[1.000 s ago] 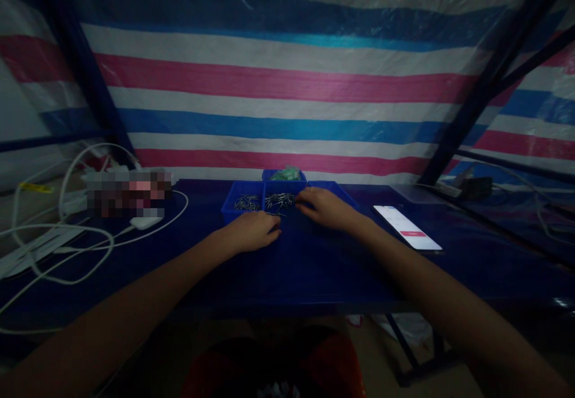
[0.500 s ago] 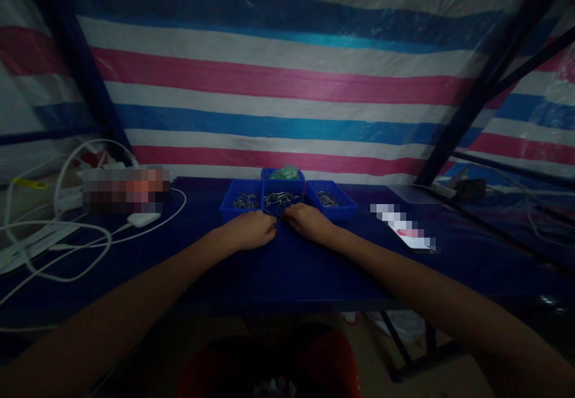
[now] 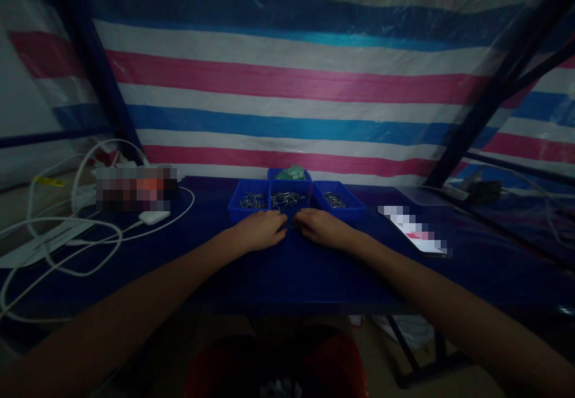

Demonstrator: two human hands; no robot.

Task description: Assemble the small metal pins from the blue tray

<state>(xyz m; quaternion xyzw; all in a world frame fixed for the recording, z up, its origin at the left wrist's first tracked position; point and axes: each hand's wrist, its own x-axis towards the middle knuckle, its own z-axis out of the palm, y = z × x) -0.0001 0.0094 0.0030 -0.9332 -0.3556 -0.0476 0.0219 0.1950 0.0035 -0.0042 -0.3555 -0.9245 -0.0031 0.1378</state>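
Observation:
My left hand [image 3: 262, 230] rests low over the blue table, just in front of the left blue bin [image 3: 234, 205]. Its fingers are closed, and whatever they pinch is too small and dark to name. Facing it across a narrow gap, my right hand [image 3: 322, 228] is also closed in a pinch near the front of the middle bin. Something thin seems to sit at its fingertips, but I cannot make it out. Small metal pins or screws [image 3: 287, 198] fill the middle bin, and similar pieces [image 3: 252, 201] lie in the left one. The right blue bin [image 3: 354, 207] holds more small metal parts [image 3: 333, 199].
Behind these stands another bin with green plastic packets [image 3: 291, 173]. A lit phone [image 3: 415, 231] lies on the right. White cables [image 3: 108, 237], a white adapter [image 3: 154, 216] and papers [image 3: 49, 242] spread over the left. A striped tarp [image 3: 296, 87] hangs behind the table.
My right hand has drawn back from the middle bin's contents toward the table in front. My left hand stays close by. The whole view has shifted slightly.

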